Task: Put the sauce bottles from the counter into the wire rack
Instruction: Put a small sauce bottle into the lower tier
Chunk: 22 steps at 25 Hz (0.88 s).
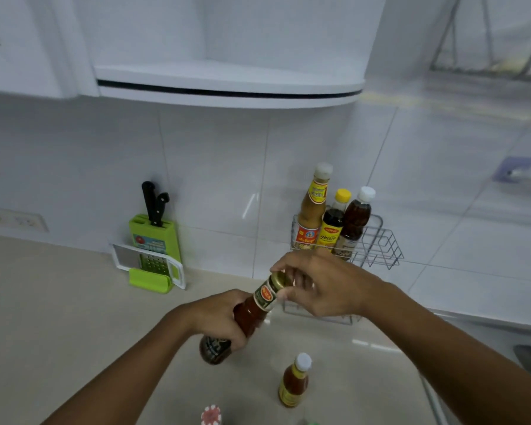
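Gripping a dark red sauce bottle (252, 314) around its body, the left hand (224, 317) has its fingers (238, 342) wrapped shut on the glass, holding it tilted above the table (59, 317) with the neck pointing up and to the right. The right hand (322, 286) meets it at the top, its fingers (284, 265) curled closed over the gold cap (278, 280). The bottle hangs in the air just in front of the wire rack (377, 243), which is fixed to the white tiled wall (212, 167).

Three bottles already stand upright in the left part of the rack, touching one another: a tall tan sauce bottle (313, 210) with a pale cap, a dark yellow-capped bottle (333, 222) beside it, and a brown white-capped bottle (356, 219) to the right. The right part of the rack shows only bare wire.

On the table nearer the camera, a small orange sauce bottle (295, 381) with a white cap stands upright, apart from both hands. A red-and-white patterned lid (211, 415) shows at the bottom edge; what it belongs to is cut off. To the left, against the wall, a green knife block (154, 234) holds two black-handled knives (154, 204), with a green and white grater (154, 265) leaning in front of it.
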Each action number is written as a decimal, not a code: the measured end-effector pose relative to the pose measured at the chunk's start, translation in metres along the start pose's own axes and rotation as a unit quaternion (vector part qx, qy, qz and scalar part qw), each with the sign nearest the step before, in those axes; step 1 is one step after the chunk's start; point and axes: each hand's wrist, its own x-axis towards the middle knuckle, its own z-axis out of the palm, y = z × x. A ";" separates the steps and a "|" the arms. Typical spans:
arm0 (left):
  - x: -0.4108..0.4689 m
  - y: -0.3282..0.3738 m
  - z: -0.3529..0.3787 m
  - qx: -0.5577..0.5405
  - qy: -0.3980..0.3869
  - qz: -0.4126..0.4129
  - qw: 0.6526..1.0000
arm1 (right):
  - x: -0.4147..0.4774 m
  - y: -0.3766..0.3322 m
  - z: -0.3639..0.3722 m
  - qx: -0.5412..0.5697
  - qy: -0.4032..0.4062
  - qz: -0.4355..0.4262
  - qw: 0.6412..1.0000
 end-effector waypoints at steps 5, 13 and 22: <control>0.004 0.052 0.001 -0.105 -0.068 0.074 0.989 | 0.006 -0.007 -0.022 -0.028 0.094 -0.035 0.995; 0.037 0.078 0.018 0.223 0.398 0.004 0.890 | 0.015 0.011 -0.014 0.037 0.186 0.195 0.962; 0.044 0.092 0.002 -0.009 0.203 0.034 0.979 | 0.015 0.031 -0.033 -0.029 0.192 0.134 0.972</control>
